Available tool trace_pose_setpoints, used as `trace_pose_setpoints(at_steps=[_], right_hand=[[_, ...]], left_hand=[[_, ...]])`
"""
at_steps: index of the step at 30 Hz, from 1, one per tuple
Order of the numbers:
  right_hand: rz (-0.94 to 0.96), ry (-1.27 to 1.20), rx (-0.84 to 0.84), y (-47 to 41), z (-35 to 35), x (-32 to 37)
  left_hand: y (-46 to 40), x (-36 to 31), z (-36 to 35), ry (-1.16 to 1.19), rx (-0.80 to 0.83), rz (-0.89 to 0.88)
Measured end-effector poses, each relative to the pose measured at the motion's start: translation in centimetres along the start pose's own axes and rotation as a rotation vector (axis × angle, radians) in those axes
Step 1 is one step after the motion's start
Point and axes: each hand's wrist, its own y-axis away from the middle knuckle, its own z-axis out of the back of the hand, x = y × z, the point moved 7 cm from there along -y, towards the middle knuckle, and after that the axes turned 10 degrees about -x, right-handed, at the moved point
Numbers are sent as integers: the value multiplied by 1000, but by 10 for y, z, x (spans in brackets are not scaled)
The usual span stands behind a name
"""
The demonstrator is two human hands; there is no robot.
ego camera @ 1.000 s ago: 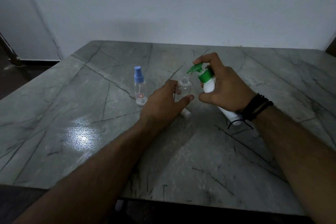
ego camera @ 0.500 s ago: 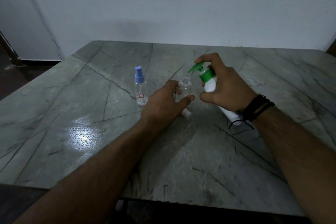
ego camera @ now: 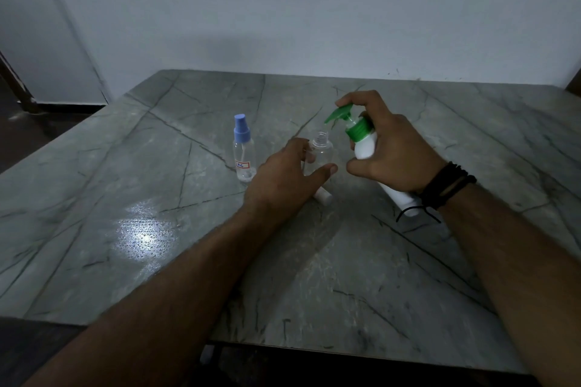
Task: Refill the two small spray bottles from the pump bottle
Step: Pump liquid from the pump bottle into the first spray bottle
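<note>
My right hand [ego camera: 394, 148] grips a white pump bottle [ego camera: 364, 146] with a green pump head, tilted to the left. Its forefinger rests on the pump top and the spout points down at the open neck of a clear small spray bottle [ego camera: 321, 149]. My left hand [ego camera: 284, 177] holds that uncapped bottle upright on the table, fingers around its lower body. A second clear small spray bottle [ego camera: 243, 152] with a blue sprayer cap and a small label stands upright just to the left, untouched. A white cap piece [ego camera: 323, 196] lies on the table beside my left hand.
The grey marble table [ego camera: 157, 229] reaches to a pale wall at the back. Its front edge runs close to me and its left edge drops to a dark floor. A black cord bracelet sits on my right wrist [ego camera: 446, 185].
Almost nothing differs: both hands keep their grips, and the pump bottle's spout stays just above the open bottle's neck.
</note>
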Motion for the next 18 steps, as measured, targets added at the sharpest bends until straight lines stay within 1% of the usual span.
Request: trace_pose_setpoints(at_steps=[18], right_hand=[[-10, 4, 8, 0, -3, -1]], left_hand=[[-1, 0, -2, -4, 20, 10]])
